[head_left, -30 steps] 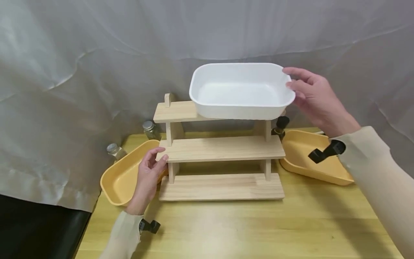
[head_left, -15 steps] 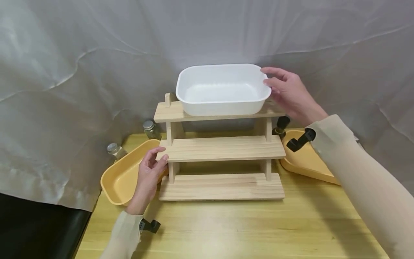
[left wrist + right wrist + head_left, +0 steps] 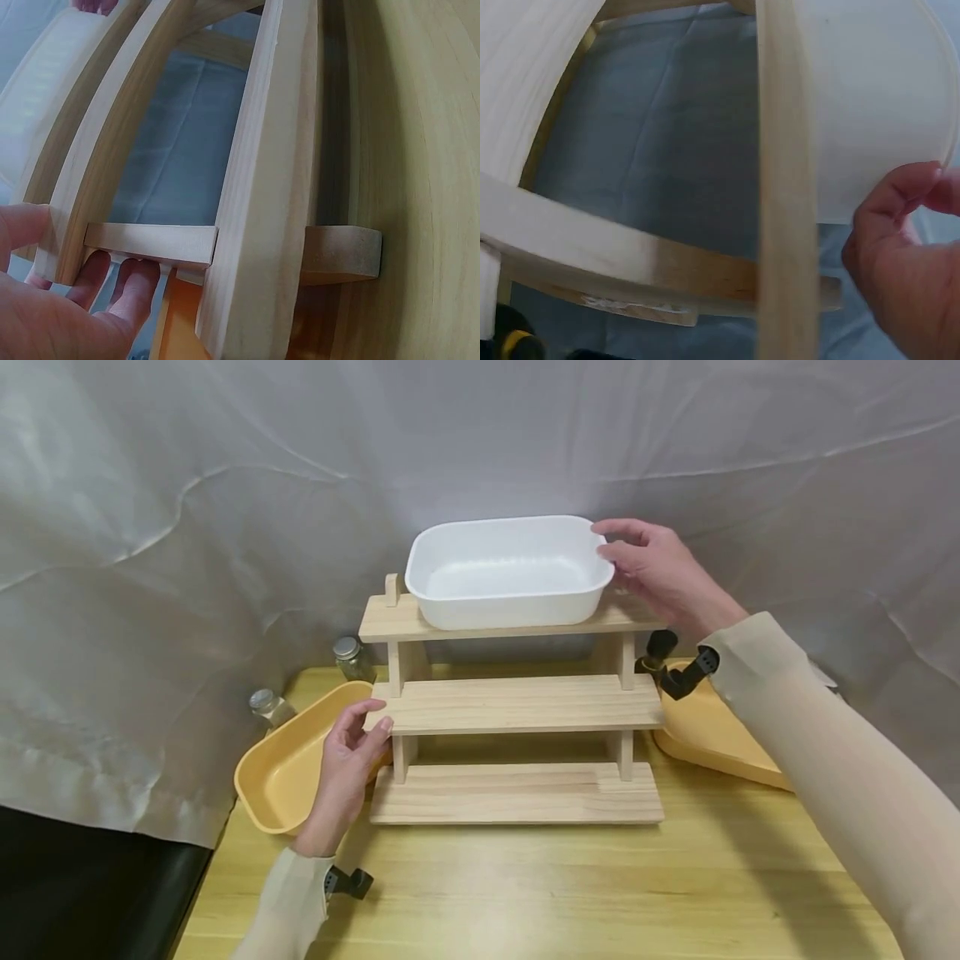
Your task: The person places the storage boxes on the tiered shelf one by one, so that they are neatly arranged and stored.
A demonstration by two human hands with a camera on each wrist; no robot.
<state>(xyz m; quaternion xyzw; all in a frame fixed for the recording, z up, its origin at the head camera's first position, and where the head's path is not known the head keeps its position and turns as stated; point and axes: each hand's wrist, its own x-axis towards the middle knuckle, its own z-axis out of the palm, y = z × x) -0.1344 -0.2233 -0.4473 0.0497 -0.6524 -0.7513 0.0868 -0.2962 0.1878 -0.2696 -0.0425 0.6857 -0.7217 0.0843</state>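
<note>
A three-tier wooden shelf stand [image 3: 517,706] is in the middle of the head view. My left hand [image 3: 345,768] grips the left end of its middle board; in the left wrist view the thumb lies at the board's edge and the fingers curl beneath. On the top board sits a white plastic tub [image 3: 510,612], its base at or very near the wood. My right hand [image 3: 660,568] pinches the tub's right rim between thumb and fingers, which the right wrist view shows from below beside the tub's wall [image 3: 877,90].
Yellow tubs stand on either side, one at left [image 3: 281,777] and one at right [image 3: 720,735], partly behind my right arm. Two small lidded jars [image 3: 352,658] stand at the back left. A black-topped bottle [image 3: 658,647] is behind the stand's right end. Grey cloth [image 3: 225,552] hangs behind.
My right hand has moved left with the white tub, from over the stand's right part to the middle of the top board, and slightly down. My left hand has stayed in place.
</note>
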